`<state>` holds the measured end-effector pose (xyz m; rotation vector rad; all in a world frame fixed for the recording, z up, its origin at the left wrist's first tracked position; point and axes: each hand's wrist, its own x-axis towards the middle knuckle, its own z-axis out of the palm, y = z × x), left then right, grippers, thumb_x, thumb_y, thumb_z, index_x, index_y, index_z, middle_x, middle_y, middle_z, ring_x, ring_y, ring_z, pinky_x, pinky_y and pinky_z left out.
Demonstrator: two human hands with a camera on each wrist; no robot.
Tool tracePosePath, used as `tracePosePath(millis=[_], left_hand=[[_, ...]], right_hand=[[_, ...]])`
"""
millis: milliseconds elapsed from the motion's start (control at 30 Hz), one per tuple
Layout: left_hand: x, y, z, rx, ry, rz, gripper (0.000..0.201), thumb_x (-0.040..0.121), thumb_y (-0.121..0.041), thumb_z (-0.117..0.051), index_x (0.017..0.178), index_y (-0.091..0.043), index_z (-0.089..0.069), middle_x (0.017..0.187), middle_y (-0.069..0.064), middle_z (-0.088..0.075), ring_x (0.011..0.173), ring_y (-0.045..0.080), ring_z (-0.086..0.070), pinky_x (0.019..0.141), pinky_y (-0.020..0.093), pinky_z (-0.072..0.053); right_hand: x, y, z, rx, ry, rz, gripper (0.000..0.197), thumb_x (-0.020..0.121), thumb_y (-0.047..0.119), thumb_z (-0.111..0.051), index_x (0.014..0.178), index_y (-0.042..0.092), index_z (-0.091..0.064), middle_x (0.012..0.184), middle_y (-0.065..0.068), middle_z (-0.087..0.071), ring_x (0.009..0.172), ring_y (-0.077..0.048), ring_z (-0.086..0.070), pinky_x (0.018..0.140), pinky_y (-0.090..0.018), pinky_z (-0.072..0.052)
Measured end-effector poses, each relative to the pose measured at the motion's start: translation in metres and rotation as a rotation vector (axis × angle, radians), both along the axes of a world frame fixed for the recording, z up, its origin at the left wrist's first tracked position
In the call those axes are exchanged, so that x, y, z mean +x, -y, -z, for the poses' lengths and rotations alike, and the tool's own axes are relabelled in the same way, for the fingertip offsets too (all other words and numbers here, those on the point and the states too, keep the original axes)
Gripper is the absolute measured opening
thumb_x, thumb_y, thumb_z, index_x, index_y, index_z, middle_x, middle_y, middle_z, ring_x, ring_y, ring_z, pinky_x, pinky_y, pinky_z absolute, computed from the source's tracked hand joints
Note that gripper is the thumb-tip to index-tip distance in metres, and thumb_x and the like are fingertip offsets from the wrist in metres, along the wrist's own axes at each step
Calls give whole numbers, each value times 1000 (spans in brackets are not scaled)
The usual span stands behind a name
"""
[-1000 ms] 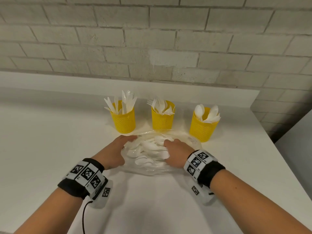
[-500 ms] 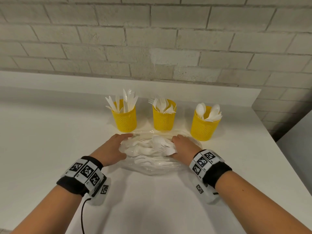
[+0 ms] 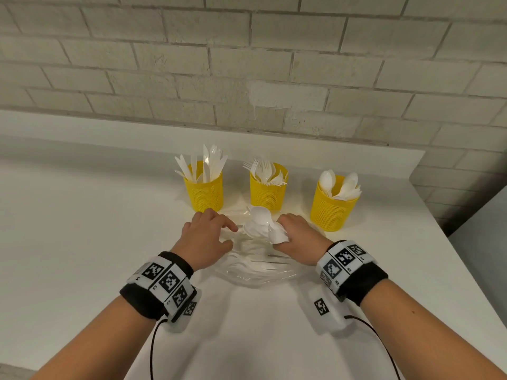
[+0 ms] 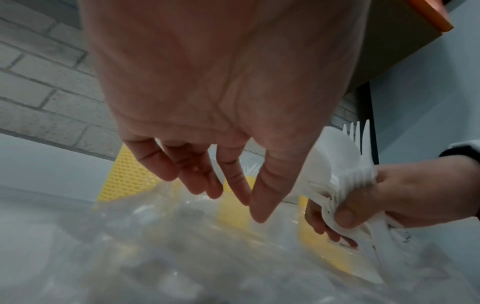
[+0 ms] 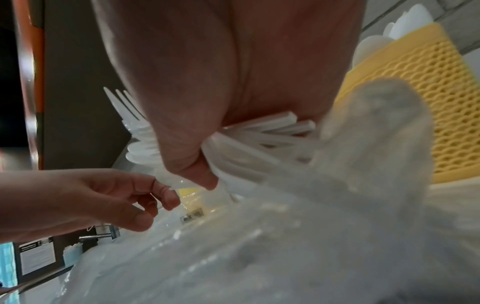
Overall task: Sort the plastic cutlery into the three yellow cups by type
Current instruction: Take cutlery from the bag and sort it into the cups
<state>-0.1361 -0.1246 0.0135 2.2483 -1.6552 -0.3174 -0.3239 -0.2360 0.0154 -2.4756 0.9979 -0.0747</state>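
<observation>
Three yellow mesh cups stand in a row on the white counter: the left cup [image 3: 203, 193] holds knives, the middle cup [image 3: 268, 191] forks, the right cup [image 3: 331, 206] spoons. In front of them lies a clear plastic bag [image 3: 255, 270] with more white cutlery. My right hand [image 3: 295, 237] grips a mixed bundle of white spoons and forks [image 3: 260, 226] just above the bag; in the left wrist view the bundle [image 4: 345, 170] shows fork tines and spoon bowls. My left hand [image 3: 208, 234] hovers over the bag's left side with relaxed fingers [image 4: 207, 181], holding nothing.
A brick wall and a raised white ledge [image 3: 109, 138] run behind the cups. The counter's right edge [image 3: 450, 242] drops off beside the right cup. Bare white counter [image 3: 82, 229] spreads to the left and in front of the bag.
My right hand has gathered a bundle of spoons and forks and lifted it off the bag. My left hand has shifted slightly off the pile, fingers loosened.
</observation>
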Motion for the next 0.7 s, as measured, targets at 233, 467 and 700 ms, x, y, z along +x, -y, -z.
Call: tracePosePath(millis=[233,467,700], left_hand=[[-16,2,-2,25,-131,149,39,81,-37,-67,118,-35,-55,105,-11,-46,105,13,-44,94,30,-38],[-44,15,-25,-6,-453,274,50,77,-43,-73,119,-28,-52,108,-17,-60,96,-1,-56,77,3,-39],[-60,19,-15,-237,-708,281,60,83,-11,-69,126,-37,-36,121,-17,-56,109,-14,-52,88,3,-39]], right_hand=[[3,-3,-14,250,446,93,27,92,16,-55,112,16,-36,79,-3,-56,64,-17,-53,57,-21,-42],[20,-15,-31,414,830,163,28,96,26,-51,95,1,-65,87,-7,-66,76,-11,-61,70,-14,-47],[26,-28,-4,640,853,241,34,95,35,-50,122,19,-61,116,3,-67,108,-4,-61,90,-12,-47]])
